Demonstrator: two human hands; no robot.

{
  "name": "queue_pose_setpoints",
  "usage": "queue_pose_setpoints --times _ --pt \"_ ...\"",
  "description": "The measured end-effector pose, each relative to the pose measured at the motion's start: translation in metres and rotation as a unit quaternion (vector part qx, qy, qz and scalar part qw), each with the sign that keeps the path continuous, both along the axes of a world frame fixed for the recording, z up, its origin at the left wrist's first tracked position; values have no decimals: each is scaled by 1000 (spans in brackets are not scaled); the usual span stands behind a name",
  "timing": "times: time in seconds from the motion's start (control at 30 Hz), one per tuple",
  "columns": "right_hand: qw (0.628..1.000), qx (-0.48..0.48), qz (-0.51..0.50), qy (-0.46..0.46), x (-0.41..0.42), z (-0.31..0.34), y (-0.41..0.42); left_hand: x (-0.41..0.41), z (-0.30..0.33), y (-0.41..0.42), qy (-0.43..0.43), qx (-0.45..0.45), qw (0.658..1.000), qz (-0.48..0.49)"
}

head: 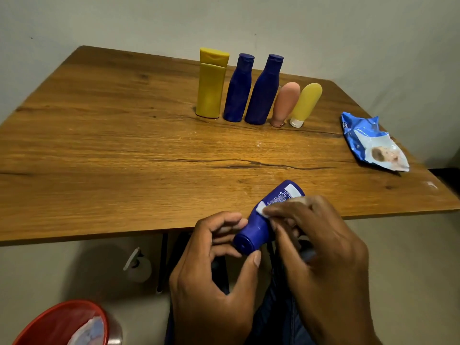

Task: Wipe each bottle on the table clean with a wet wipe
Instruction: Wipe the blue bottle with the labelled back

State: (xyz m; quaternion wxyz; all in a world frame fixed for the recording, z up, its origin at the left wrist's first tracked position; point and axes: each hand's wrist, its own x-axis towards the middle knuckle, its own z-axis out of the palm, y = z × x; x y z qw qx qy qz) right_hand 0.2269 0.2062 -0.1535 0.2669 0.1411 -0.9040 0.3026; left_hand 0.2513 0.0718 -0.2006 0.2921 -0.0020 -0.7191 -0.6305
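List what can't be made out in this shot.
- Wet wipe: mostly hidden under the right hand; head view.
- Held blue bottle: label print too small to read, and its middle is covered by fingers.
- Red bin: cut off by the bottom edge.
- Wipes packet: text blurred.

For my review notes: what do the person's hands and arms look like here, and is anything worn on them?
Both the left hand and the right hand are bare: no gloves, rings, watch or bracelet show. No sleeve reaches either wrist in view. Fingernails are short and unpainted. The forearms run out of the frame at the bottom.
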Motion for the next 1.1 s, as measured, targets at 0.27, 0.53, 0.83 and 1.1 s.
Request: queue_pose_setpoints --times 0.27,0.53,0.83,1.1 --pt "996 -13 85 15 13 3 -8 5 -4 3 4 -20 1000 8" --pt "997 75 30 -3 -6 7 3 4 -3 2 6 -75 997 -1" --pt "993 -27 116 -6 6 13 -1 6 0 3 -14 -53 998 4" --pt "997 -59 53 -25 -7 20 -13 6 5 5 -17 -57 998 -12"
